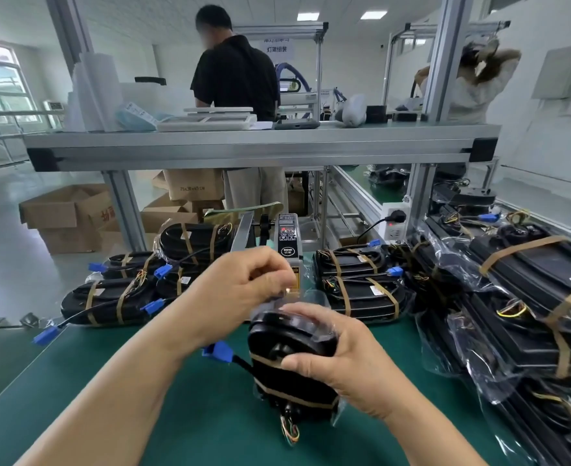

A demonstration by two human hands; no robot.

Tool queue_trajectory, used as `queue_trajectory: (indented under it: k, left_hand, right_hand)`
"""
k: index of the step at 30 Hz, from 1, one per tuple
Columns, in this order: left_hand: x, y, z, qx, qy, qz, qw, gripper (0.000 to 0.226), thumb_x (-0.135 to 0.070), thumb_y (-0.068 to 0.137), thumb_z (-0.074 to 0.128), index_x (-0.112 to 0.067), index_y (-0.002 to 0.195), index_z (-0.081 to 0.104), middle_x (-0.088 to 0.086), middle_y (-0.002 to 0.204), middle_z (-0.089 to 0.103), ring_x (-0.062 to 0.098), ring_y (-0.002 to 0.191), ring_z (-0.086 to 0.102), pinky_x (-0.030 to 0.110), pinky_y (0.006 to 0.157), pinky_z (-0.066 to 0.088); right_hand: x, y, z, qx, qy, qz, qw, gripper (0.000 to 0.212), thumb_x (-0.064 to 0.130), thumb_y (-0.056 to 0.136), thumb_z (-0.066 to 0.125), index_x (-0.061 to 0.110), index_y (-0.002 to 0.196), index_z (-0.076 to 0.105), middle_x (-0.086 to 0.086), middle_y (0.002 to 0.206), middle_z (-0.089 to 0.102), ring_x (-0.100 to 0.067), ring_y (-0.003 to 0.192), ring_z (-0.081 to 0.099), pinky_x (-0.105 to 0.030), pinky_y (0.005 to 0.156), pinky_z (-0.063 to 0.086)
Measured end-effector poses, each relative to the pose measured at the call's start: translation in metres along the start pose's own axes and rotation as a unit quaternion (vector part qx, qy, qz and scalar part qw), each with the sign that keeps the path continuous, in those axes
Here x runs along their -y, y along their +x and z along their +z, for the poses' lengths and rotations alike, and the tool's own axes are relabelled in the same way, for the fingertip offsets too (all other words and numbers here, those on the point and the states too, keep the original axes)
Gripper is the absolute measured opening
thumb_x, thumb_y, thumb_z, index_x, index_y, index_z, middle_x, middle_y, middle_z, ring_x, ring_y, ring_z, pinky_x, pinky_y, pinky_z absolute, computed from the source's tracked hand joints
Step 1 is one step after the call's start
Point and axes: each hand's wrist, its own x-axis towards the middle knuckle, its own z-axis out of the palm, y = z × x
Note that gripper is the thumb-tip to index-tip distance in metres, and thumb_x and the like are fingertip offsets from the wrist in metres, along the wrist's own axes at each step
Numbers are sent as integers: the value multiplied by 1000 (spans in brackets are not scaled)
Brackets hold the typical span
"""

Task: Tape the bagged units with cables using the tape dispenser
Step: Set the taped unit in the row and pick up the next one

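Taped units (109, 301) piled at left on green mat (143, 381), more at centre-right (361, 284); tall stack of bagged units (513, 314) along right edge. Cardboard boxes (69, 213) on floor beyond. Left hand (237, 290) hides lower part of tape dispenser (289, 240).

Left hand fingers curled at dispenser outlet, apparently pinching tape strip (291, 288); blurred there. Right hand (341, 361) grips bagged unit (287, 338), fingers over top, thumb on near side.

Unit stands on end on mat, just below left hand, before dispenser; its blue connector (218, 351) sticks out left.
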Motion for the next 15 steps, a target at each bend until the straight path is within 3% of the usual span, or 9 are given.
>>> queue_trajectory:
  k: [2, 5, 8, 10, 15]
  left_hand:
    - [14, -1, -6, -87, -83, -46, 992, 28, -43, 89, 58, -19, 94, 72, -7, 85, 73, 4, 75, 66, 16, 72, 54]
    - [49, 5, 3, -243, -188, -200, 931, 26, -27, 99, 57, -9, 88, 72, 0, 71, 67, 12, 66, 59, 25, 67, 53]
    - [81, 16, 28, -250, -317, -341, 849, 22, -24, 100, 58, -9, 88, 69, 0, 70, 61, 9, 59, 51, 22, 58, 47]
    - [95, 25, 40, -241, -376, -392, 804, 19, -24, 99, 60, -11, 89, 69, -3, 65, 62, 8, 57, 51, 22, 55, 45]
    - [112, 51, 53, -245, -433, -441, 747, 23, -22, 98, 62, -12, 77, 63, -6, 45, 57, 7, 53, 49, 21, 49, 42]
  right_hand:
    - [-1, -2, -6, -52, -6, 9, 999, 57, 39, 63, 92, 49, 114, 68, 21, 109, 72, -1, 101, 69, -15, 86, 53]
    - [-4, -5, -10, -158, -20, 22, 987, 53, 29, 68, 92, 50, 110, 66, 28, 99, 72, 5, 92, 69, -9, 76, 51]
    - [-6, -4, -7, -207, -16, 39, 977, 57, 28, 70, 89, 45, 118, 64, 28, 93, 71, 12, 88, 66, -3, 72, 48]
    - [-6, -3, -3, -203, -19, 44, 978, 58, 32, 71, 89, 47, 120, 61, 27, 97, 70, 17, 90, 62, 2, 71, 44]
    - [-5, -1, -2, -201, -37, 45, 978, 52, 39, 72, 87, 58, 108, 55, 29, 104, 64, 25, 93, 54, 7, 71, 38]
